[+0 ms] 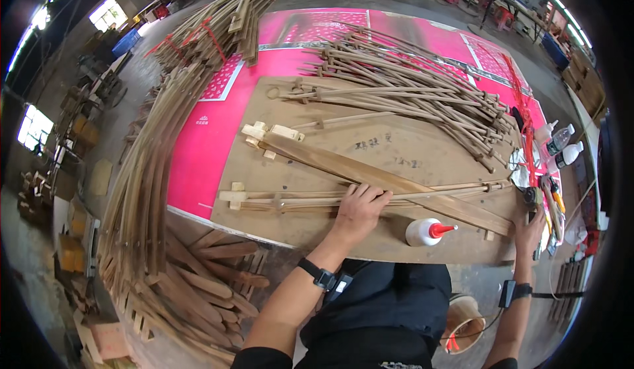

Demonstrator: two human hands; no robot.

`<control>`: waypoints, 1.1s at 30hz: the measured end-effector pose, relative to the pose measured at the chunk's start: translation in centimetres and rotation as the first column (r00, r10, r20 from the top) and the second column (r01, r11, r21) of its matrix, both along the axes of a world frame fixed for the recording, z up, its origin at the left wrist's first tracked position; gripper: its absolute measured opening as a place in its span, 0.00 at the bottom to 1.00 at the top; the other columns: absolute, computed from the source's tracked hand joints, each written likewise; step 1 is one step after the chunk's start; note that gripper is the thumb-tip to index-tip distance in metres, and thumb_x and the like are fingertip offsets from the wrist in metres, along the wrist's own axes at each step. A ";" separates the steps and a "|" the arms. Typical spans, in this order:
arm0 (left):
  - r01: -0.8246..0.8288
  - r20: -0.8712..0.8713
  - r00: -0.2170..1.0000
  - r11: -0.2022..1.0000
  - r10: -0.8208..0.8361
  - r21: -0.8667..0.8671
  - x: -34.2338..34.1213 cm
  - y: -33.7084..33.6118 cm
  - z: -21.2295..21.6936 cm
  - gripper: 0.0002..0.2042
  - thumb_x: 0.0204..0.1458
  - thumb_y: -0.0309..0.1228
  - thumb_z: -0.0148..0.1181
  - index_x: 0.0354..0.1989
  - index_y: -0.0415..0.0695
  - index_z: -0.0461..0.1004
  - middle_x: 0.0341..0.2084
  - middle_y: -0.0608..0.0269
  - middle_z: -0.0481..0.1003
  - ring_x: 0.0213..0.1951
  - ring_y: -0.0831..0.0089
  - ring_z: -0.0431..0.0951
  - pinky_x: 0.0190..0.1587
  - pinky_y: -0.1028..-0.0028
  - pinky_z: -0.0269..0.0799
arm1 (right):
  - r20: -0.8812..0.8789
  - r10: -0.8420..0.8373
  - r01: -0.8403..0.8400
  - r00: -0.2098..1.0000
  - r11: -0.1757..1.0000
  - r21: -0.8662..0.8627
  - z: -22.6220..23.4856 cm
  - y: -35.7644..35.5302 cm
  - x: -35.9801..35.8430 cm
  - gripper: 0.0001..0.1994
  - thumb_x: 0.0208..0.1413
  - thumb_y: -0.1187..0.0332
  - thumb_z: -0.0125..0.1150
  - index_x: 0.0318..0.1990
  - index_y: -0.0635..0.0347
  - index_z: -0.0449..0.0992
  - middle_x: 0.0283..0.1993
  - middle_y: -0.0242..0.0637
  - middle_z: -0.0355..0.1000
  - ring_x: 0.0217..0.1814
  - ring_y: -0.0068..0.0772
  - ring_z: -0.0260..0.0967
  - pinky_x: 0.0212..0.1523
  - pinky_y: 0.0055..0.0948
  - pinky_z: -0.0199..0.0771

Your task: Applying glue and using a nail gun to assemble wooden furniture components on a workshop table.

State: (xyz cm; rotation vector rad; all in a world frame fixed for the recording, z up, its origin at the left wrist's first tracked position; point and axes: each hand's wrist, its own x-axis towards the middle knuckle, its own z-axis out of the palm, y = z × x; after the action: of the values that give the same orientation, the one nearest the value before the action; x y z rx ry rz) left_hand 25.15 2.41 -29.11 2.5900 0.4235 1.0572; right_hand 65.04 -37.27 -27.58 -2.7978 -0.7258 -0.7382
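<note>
My left hand (360,209) lies palm down on a bundle of thin wooden slats (297,199) stretched across the brown work board (370,151). A long flat wooden piece (370,174) with small blocks at its far end crosses the board diagonally, just above the hand. My right hand (530,232) rests at the board's right edge, by the slat ends; whether it grips anything is unclear. A white glue bottle (427,232) with a red tip lies on its side between my hands.
A heap of jointed wooden sticks (422,85) covers the back of the pink table (205,138). Long curved slats (145,171) and tied bundles (218,26) lie to the left. Bottles (561,146) and tools sit at right; wood pieces (198,283) lie below.
</note>
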 end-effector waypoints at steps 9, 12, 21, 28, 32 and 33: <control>-0.007 -0.012 1.000 1.000 0.007 -0.004 0.1 -0.2 0.1 0.12 0.56 0.28 0.68 0.48 0.49 0.86 0.38 0.68 0.79 0.44 0.64 0.77 0.47 0.62 0.69 | -0.221 -0.106 0.109 0.969 0.994 0.003 -1.4 -3.1 4.7 0.38 0.60 0.67 0.63 0.76 0.71 0.56 0.71 0.69 0.67 0.72 0.67 0.67 0.69 0.53 0.69; 0.019 0.000 1.000 1.000 -0.019 -0.017 0.7 -0.5 0.7 0.11 0.57 0.28 0.67 0.48 0.49 0.86 0.37 0.67 0.79 0.44 0.64 0.78 0.47 0.62 0.70 | -0.403 -0.196 0.181 0.894 0.981 -0.075 1.0 -3.6 5.0 0.41 0.59 0.66 0.64 0.78 0.68 0.55 0.66 0.68 0.72 0.68 0.68 0.72 0.65 0.54 0.73; -0.001 -0.034 0.999 1.000 0.001 0.010 -0.2 0.4 0.5 0.14 0.52 0.26 0.67 0.48 0.50 0.87 0.35 0.67 0.79 0.43 0.63 0.79 0.46 0.60 0.71 | -0.379 0.155 -0.070 0.912 0.971 0.229 8.2 0.5 3.6 0.25 0.54 0.55 0.69 0.54 0.64 0.82 0.46 0.59 0.83 0.50 0.56 0.83 0.52 0.48 0.79; -0.012 -0.032 0.999 1.000 0.013 0.012 0.1 0.0 1.2 0.12 0.53 0.28 0.71 0.46 0.51 0.87 0.35 0.68 0.79 0.41 0.64 0.78 0.45 0.61 0.70 | -0.699 0.068 0.017 0.712 0.993 0.114 18.2 7.4 -6.4 0.19 0.54 0.65 0.76 0.50 0.65 0.83 0.29 0.33 0.78 0.25 0.27 0.75 0.29 0.33 0.75; -0.040 -0.041 0.998 0.999 0.041 0.029 0.1 0.1 0.6 0.10 0.53 0.28 0.71 0.44 0.51 0.87 0.34 0.68 0.79 0.40 0.63 0.78 0.44 0.61 0.70 | -0.861 0.284 -0.153 0.422 0.958 0.241 18.2 12.5 -11.0 0.19 0.55 0.65 0.77 0.50 0.65 0.83 0.24 0.32 0.77 0.19 0.20 0.72 0.21 0.28 0.72; -0.040 -0.039 0.998 0.999 0.041 0.030 0.0 0.1 0.7 0.10 0.53 0.28 0.71 0.44 0.51 0.87 0.34 0.68 0.79 0.40 0.63 0.78 0.44 0.61 0.70 | -0.862 0.332 -0.241 0.382 0.937 0.254 18.2 14.1 -12.1 0.18 0.56 0.65 0.76 0.50 0.65 0.83 0.24 0.32 0.76 0.19 0.21 0.72 0.22 0.28 0.72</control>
State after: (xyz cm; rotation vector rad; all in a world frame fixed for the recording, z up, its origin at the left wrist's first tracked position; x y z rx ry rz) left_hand 25.14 2.51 -28.37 2.6423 0.4753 1.0334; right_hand 52.96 -23.17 -9.41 -2.3133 -0.8336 0.7851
